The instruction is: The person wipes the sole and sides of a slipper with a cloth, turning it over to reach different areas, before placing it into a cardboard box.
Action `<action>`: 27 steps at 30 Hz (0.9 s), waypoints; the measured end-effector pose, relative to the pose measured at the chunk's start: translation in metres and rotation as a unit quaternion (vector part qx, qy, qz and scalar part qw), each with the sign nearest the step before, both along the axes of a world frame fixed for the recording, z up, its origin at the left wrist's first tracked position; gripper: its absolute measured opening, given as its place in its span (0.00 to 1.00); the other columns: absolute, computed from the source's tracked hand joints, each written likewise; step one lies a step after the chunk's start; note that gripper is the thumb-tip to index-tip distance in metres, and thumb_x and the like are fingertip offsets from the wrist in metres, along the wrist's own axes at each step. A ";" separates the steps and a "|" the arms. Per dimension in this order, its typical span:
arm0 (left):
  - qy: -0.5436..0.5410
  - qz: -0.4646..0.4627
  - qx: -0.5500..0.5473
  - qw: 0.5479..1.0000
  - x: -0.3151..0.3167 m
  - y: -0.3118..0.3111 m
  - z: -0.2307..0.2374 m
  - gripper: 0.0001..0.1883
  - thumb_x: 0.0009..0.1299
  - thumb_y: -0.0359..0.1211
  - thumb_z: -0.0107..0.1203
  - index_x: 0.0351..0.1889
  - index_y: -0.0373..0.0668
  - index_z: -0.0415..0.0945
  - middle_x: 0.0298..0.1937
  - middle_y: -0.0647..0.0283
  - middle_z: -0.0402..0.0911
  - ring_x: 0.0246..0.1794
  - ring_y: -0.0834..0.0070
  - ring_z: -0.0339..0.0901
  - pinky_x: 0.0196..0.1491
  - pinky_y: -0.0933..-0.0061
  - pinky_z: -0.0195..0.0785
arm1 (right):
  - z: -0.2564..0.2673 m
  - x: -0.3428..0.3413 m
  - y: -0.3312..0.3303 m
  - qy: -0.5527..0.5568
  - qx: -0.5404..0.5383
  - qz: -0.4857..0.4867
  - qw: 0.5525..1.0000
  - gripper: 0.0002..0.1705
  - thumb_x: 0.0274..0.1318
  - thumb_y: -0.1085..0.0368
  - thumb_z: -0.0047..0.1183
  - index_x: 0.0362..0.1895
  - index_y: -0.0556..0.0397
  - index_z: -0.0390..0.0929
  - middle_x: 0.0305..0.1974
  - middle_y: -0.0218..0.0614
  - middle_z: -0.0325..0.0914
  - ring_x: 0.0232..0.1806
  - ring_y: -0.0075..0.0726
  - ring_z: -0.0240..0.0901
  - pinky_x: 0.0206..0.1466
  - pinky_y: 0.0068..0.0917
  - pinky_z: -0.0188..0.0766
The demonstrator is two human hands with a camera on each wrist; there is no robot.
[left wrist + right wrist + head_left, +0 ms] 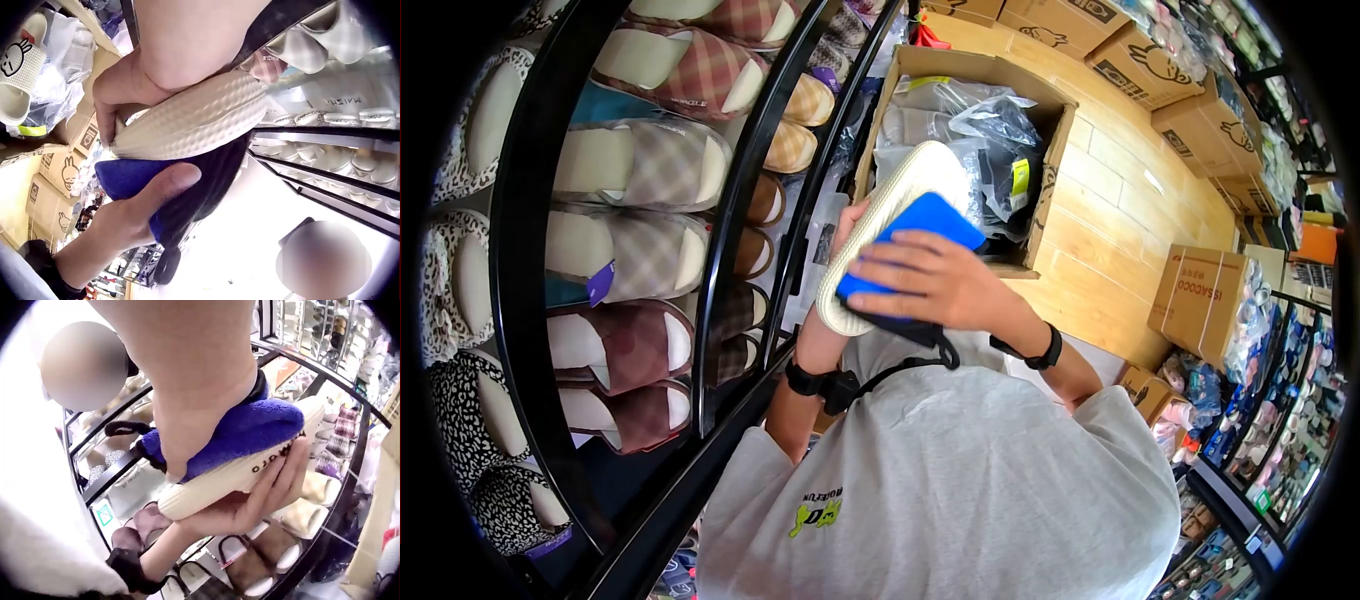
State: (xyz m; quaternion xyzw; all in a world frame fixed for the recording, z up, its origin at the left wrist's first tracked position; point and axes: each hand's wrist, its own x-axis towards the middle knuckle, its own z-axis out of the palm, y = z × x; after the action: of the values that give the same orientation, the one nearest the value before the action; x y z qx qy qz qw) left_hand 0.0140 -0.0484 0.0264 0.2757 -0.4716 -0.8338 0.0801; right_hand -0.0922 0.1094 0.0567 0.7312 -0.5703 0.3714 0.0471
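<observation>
In the head view, a cream slipper (932,165) with a textured surface is held up in front of the chest. The left hand (849,222) grips it from beneath and along its far side; much of that hand is hidden behind the slipper. A bright blue plush cleaning cloth (935,214) with black backing and a dangling black loop (949,352) lies against the slipper. Over it spreads the right hand (925,285), fingers across the cloth and thumb at its edge. Dark lettering shows along the slipper's side in the right wrist view, above the left hand's fingers (281,478).
An open cardboard box (1055,165) of plastic-wrapped goods stands on the wooden floor just beyond the hands. At left rises a black-framed rack (730,200) with plaid slippers (640,165). More cartons (1200,295) and stocked shelves line the right side.
</observation>
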 end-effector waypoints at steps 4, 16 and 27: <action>0.109 0.011 -0.155 0.982 0.015 0.009 -0.004 0.21 0.89 0.47 0.45 0.67 0.46 0.77 0.54 0.59 0.86 0.50 0.70 0.88 0.59 0.66 0.87 | 0.013 -0.011 0.001 -0.037 0.034 -0.199 0.979 0.35 0.58 0.67 0.59 0.72 0.37 0.82 0.72 0.35 0.79 0.73 0.51 0.74 0.78 0.53 0.70; 0.083 0.022 0.076 0.993 0.024 0.009 0.011 0.21 0.90 0.45 0.44 0.67 0.42 0.77 0.55 0.60 0.86 0.56 0.74 0.86 0.61 0.67 0.84 | 0.011 0.001 0.007 -0.032 0.042 -0.153 0.987 0.32 0.60 0.66 0.58 0.71 0.38 0.84 0.74 0.35 0.79 0.75 0.51 0.75 0.76 0.55 0.71; -0.016 0.058 0.082 0.995 0.016 0.014 0.027 0.24 0.85 0.52 0.48 0.63 0.46 0.83 0.54 0.58 0.89 0.48 0.66 0.89 0.55 0.62 0.86 | 0.004 -0.002 0.007 -0.036 0.016 -0.166 0.985 0.37 0.58 0.67 0.59 0.75 0.37 0.80 0.74 0.34 0.78 0.74 0.50 0.75 0.78 0.55 0.68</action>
State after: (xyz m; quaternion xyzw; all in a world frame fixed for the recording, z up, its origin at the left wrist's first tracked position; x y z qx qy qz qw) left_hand 0.0303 -0.0341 0.0536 0.3216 -0.3864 -0.8589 0.0977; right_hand -0.0946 0.1165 0.0608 0.6130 -0.6911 0.3752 0.0761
